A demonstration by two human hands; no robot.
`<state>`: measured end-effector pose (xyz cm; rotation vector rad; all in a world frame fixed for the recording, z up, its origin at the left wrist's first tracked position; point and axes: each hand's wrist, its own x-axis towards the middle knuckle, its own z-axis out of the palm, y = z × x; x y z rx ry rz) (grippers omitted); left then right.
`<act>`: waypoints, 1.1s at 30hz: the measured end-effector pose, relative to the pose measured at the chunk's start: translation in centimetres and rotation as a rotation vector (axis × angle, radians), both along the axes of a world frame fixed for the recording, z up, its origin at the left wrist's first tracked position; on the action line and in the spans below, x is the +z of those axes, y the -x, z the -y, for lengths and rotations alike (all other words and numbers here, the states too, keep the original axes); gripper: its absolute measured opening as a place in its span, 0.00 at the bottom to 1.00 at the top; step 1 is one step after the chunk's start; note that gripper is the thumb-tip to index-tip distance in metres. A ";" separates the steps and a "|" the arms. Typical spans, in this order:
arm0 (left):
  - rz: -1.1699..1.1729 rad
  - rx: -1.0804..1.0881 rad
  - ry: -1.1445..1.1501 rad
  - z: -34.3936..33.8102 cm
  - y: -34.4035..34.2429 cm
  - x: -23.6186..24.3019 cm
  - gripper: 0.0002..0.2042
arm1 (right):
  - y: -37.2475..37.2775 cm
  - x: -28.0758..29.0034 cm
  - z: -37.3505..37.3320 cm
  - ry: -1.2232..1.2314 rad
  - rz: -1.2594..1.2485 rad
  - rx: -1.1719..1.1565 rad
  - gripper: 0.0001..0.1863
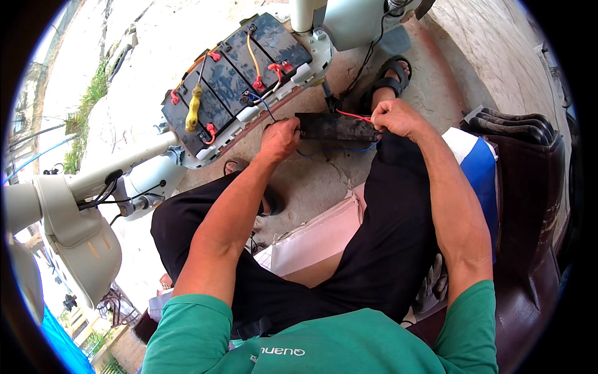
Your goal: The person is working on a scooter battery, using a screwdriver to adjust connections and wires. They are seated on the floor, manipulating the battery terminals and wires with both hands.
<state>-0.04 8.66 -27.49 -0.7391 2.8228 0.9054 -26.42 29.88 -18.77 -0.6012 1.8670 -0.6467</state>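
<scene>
A dark rectangular box [336,126], dusty and with wires at its ends, hangs between my hands over the ground. My left hand [280,138] is closed on the box's left end. At the box's right end, my right hand [397,118] pinches a red wire [354,115]; its fingertips are partly hidden. A blue wire [349,149] loops below the box. Just beyond my left hand, several black batteries [265,47] sit side by side in a pale frame, joined by red, orange and blue leads. Across them lies a yellow-handled tool [194,109].
A light-coloured vehicle part with a tube [121,161] stands at left. An opened cardboard box [317,240] is between my legs. A dark red padded seat [523,181] and a blue and white package [476,165] are on the right. My sandalled foot [387,81] rests on concrete.
</scene>
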 end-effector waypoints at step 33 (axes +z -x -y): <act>0.016 0.082 0.112 -0.9 -0.6 0.5 0.07 | 0.1 0.7 0.1 -0.274 -0.426 0.237 0.03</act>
